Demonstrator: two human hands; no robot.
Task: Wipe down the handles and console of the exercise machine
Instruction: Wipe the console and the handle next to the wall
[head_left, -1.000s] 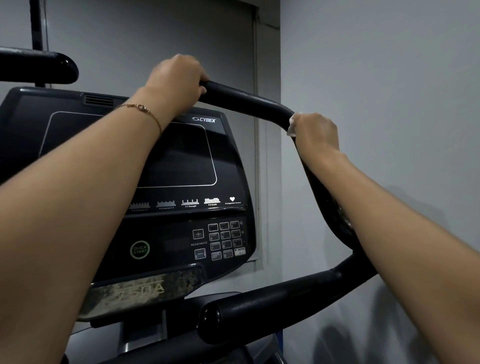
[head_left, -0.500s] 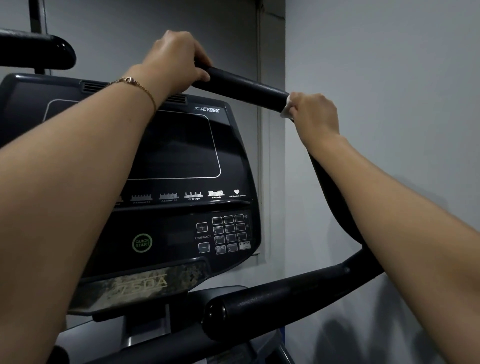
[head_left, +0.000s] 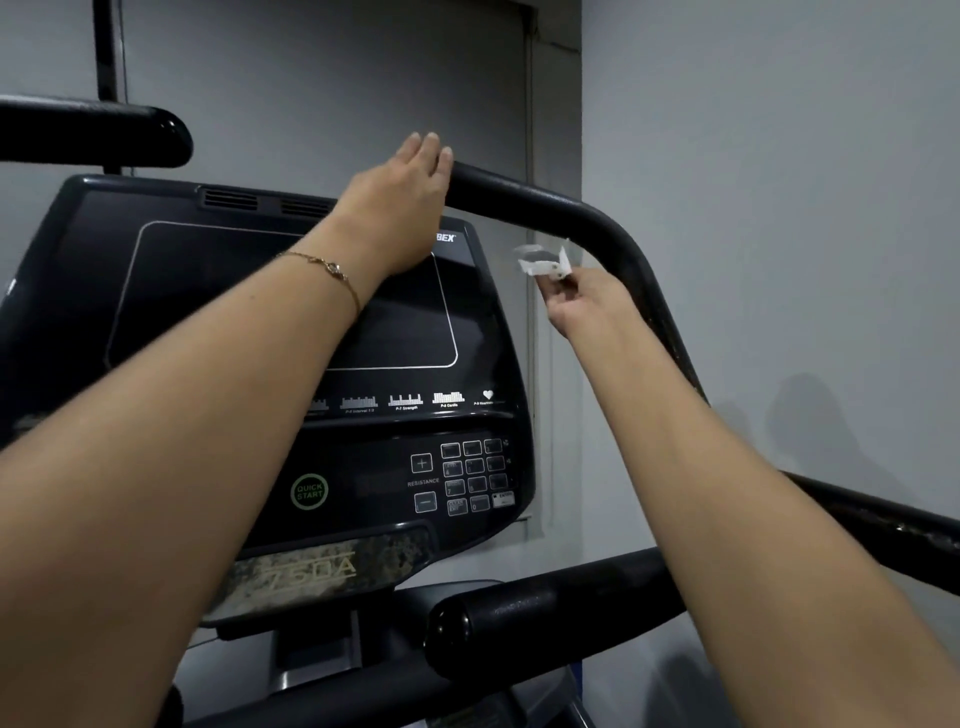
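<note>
The black console (head_left: 363, 322) of the exercise machine fills the centre, with a dark screen and a keypad (head_left: 470, 475) at its lower right. A black curved right handle (head_left: 561, 208) arches above and beside it. My left hand (head_left: 405, 208) is stretched out with straight fingers at the inner end of that handle, in front of the console's top edge. My right hand (head_left: 582, 296) sits just left of the handle's bend, off the bar, and pinches a small white wipe (head_left: 545, 262) between its fingertips.
A second black handle end (head_left: 93, 132) juts in at the upper left. A thick lower grip (head_left: 519, 618) crosses the bottom right, with another bar (head_left: 883, 525) running off to the right. A grey wall and a closed blind stand close behind the machine.
My left hand has let go of the handle and opened its fingers. My right hand has come off the bar, dropped down and left, and now holds the wipe in the air.
</note>
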